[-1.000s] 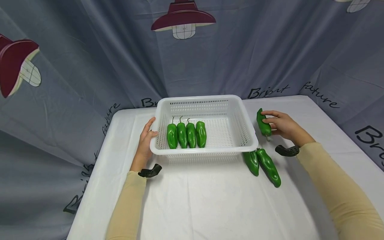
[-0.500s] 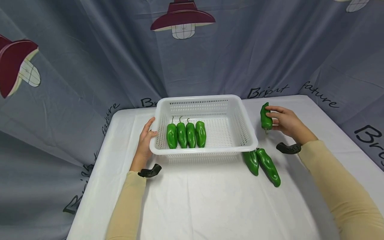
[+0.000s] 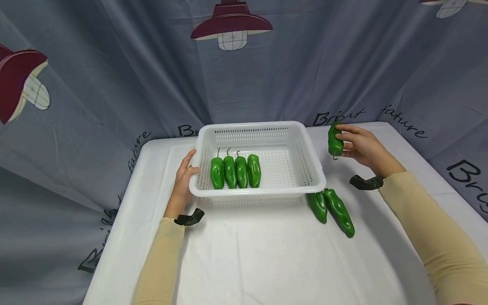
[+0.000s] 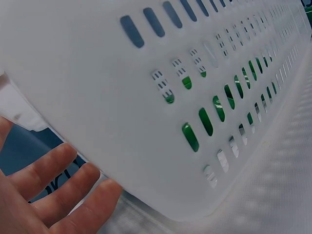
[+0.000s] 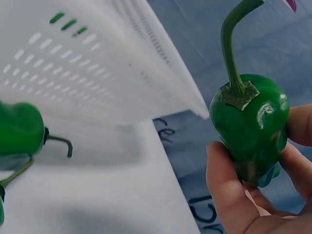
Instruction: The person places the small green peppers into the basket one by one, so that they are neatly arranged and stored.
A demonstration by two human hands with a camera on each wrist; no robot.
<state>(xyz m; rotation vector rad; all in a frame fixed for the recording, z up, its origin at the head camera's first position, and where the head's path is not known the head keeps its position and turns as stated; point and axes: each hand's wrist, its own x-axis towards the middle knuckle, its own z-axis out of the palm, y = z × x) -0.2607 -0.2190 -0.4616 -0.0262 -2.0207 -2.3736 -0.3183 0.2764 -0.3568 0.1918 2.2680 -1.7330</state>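
In the head view, my right hand (image 3: 360, 144) holds a green pepper (image 3: 335, 140) above the table, to the right of the white plastic basket (image 3: 263, 192). Its stem points toward me; the right wrist view shows thumb and fingers pinching the pepper (image 5: 253, 112) from both sides. My left hand (image 3: 183, 184) touches the basket's left end, thumb at the rim. Seen from the left wrist, its fingertips rest against the wall's edge, fingers fairly straight. Several green peppers (image 3: 242, 171) lie side by side in the basket's left half, most with stems pointing away.
Two more green peppers lie on the white-clothed table (image 3: 267, 258) near the basket's front right corner: one pepper (image 3: 318, 207) partly hidden under the rim, the other pepper (image 3: 339, 212) beside it. A grey-blue printed curtain (image 3: 160, 63) hangs behind the table.
My right hand has lifted the pepper and moved it farther back, turning it more upright. My left hand, the basket and the other peppers have stayed in place.
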